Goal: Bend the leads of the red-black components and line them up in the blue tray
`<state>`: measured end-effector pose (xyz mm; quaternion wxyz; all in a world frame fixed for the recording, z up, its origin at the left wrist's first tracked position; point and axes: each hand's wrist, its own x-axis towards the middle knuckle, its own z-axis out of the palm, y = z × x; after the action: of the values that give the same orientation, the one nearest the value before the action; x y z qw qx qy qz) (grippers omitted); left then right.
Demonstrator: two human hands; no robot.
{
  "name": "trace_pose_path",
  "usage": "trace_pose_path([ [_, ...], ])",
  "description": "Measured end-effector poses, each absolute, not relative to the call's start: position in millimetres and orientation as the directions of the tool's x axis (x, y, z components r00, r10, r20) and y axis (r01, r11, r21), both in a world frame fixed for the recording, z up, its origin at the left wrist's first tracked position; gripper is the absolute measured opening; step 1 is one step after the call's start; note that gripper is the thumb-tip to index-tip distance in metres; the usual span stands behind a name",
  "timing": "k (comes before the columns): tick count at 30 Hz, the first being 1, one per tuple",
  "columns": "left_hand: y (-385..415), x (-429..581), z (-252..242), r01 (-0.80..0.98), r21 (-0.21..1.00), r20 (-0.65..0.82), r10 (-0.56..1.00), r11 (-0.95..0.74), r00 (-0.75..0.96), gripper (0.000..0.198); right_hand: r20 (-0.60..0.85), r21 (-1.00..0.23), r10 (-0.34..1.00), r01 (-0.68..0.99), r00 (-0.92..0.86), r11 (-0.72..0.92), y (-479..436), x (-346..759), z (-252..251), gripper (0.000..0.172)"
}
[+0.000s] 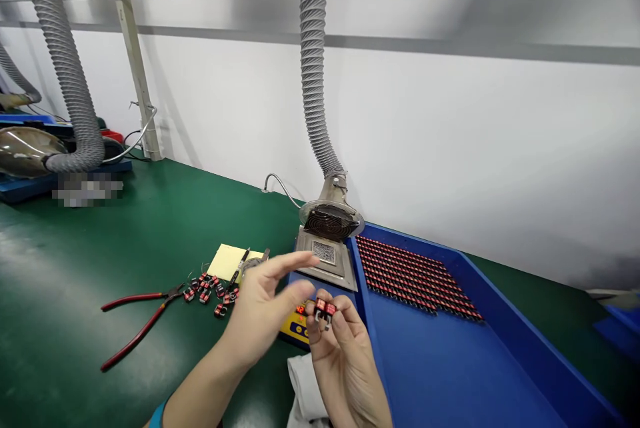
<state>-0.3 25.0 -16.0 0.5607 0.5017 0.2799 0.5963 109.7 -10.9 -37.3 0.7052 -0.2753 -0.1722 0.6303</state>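
Observation:
My right hand (345,348) pinches two small red-and-black wound coil parts (325,309) between thumb and fingertips, held just in front of the solder pot (327,261). My left hand (263,308) hovers beside it with fingers stretched out and apart, its thumb close to the parts but holding nothing. Several more of the same coil parts (210,288) lie loose on the green bench to the left.
A blue tray (450,361) on the right holds rows of coil parts (415,276). Red-handled pliers (137,321) and a yellow pad (233,261) lie on the green mat. A grey fume hose (315,81) ends above the solder pot. White cloth (305,388) lies below my hands.

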Motion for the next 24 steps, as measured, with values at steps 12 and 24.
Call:
trace_pose_path([
  [12, 13.7, 8.3, -15.7, -0.392, 0.906, 0.117, 0.797, 0.158, 0.593, 0.049, 0.146, -0.916, 0.986, -0.364, 0.080, 0.166, -13.0, 155.4, -32.6, 0.027],
  [24, 8.1, 5.0, -10.6, -0.235, 0.971, 0.114, 0.800, 0.035, 0.589, 0.061, 0.256, -0.914, 0.932, -0.250, 0.258, 0.321, -24.1, 174.8, -17.6, 0.024],
])
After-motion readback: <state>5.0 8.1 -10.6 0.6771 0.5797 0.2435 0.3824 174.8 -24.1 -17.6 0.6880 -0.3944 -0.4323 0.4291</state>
